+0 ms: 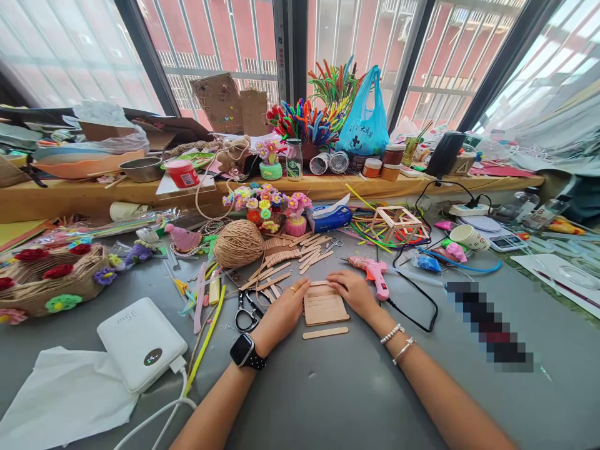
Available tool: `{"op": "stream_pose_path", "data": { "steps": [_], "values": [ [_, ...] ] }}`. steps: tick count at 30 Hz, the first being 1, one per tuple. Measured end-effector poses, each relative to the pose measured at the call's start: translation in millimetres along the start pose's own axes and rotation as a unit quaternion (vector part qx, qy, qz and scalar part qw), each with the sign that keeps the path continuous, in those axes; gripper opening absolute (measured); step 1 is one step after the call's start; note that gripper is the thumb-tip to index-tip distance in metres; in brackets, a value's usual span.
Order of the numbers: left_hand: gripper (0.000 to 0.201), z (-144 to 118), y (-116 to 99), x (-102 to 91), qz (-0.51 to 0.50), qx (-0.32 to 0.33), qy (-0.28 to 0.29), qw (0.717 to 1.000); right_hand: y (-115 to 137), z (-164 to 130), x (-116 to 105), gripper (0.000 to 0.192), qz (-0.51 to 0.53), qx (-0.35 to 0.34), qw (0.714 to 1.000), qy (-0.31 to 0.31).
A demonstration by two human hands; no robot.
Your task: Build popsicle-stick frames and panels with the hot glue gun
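Observation:
A small square panel of flat wooden craft sticks (327, 307) lies on the grey table in front of me, its sticks side by side. My left hand (287, 312), fingers together, grips its far left corner. At the far right corner, the bent fingers of my right hand (352, 292) press on the panel's edge. My fingers partly cover the far edge. A single craft stick (325, 333) rests just nearer to me, apart from the panel. Black-handled scissors (247, 312) lie left of my left hand, and a pink hot glue gun (375, 273) lies beyond my right hand.
Loose craft sticks (315, 251) and a ball of twine (239, 243) lie beyond my hands. A white power bank (142, 342) with a cable sits at left. The glue gun's black cord (419, 325) loops at right. A stick frame (399, 225) stands farther back.

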State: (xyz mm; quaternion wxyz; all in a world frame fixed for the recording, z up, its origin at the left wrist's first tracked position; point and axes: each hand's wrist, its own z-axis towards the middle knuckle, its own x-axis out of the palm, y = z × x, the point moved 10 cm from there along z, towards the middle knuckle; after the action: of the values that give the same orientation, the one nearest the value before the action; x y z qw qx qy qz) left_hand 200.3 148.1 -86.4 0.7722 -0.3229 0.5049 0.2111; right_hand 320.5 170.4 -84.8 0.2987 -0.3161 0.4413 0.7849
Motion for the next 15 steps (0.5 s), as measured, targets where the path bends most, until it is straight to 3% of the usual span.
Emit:
{"op": "stream_pose_path", "data": {
  "steps": [9, 15],
  "values": [
    [0.055, 1.8, 5.6, 2.9, -0.016, 0.005, -0.017, 1.0, 2.1, 3.3, 2.8, 0.018, -0.051, -0.009, 0.999, 0.014],
    [0.043, -0.9, 2.6, -13.8, -0.024, -0.006, -0.048, 0.999, 3.8, 2.7, 3.9, 0.017, -0.081, -0.024, 0.996, 0.011]
  ]
}}
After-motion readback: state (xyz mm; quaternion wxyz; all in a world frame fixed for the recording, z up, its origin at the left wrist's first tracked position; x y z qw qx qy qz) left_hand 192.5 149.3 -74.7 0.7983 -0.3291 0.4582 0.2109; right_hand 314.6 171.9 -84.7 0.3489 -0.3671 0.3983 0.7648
